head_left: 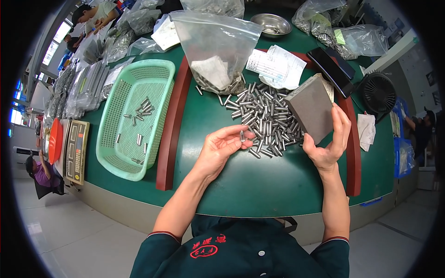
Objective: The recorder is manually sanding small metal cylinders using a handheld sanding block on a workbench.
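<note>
My left hand [218, 148] pinches a small metal pin [242, 136] between thumb and fingers, in front of the pile. Against the right side of a dark grey flat block [309, 110], my right hand [330, 139] has its fingers along one edge and its thumb near the lower corner. The block is tilted beside the pile and hides part of it. A heap of loose metal pins [264, 116] spreads over the green table [259, 185]. To the left, a light green perforated basket [134, 167] has several similar pins lying scattered inside.
Red-brown bars [172, 139] flank the pile. Behind it stand a clear plastic bag [213, 37] of parts, a paper sheet [277, 65] and a metal bowl [272, 23]. A phone [330, 72] and a black fan [378, 92] are at right. Other people are at far left and right.
</note>
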Demonstrator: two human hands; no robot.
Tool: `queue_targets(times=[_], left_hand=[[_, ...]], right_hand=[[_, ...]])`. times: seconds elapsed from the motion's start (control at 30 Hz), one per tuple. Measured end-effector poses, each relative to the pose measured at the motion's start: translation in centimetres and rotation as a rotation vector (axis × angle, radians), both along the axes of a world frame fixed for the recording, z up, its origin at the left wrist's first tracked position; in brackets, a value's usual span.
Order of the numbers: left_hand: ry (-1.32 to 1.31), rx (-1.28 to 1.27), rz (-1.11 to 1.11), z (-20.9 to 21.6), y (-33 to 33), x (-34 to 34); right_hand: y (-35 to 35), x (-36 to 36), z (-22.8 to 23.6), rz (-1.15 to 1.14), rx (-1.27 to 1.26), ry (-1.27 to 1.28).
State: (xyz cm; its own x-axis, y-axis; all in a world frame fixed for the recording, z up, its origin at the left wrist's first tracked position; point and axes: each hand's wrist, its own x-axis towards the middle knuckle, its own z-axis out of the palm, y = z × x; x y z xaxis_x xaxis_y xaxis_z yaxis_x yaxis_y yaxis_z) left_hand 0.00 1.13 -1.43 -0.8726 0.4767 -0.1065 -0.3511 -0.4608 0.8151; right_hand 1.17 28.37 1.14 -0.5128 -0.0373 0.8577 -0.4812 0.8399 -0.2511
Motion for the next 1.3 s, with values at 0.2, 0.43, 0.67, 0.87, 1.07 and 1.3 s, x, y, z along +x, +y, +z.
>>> queue_targets(times=[0.2, 0.43, 0.67, 0.87, 1.07, 1.3], left_hand=[[0.002, -0.005, 0.018, 0.11, 0.22, 0.04], [-0.027, -0.004, 0.026, 0.06, -0.03, 0.12], [-0.006, 0.019, 0.013, -0.11, 0.07, 0.05], [-0.014, 0.002, 0.045, 0.13, 0.05, 0.21], [0.015, -0.033, 0.064, -0.18, -0.06, 0.19], [0.023, 0.003, 0.115, -0.06, 0.24, 0.16]], right_hand=[[-0.01, -0.03, -0.07, 0.001, -0.011, -0.009], [-0.07, 0.05, -0.05, 0.004, -0.011, -0.017], [-0.23, 0.01, -0.02, 0.009, -0.007, -0.024], [-0.22, -0.02, -0.04, 0.008, -0.004, -0.027], [-0.09, 0.20, -0.11, 0.022, -0.014, -0.067], [-0.25, -0.02, -0.14, 0.017, 0.007, -0.036]])
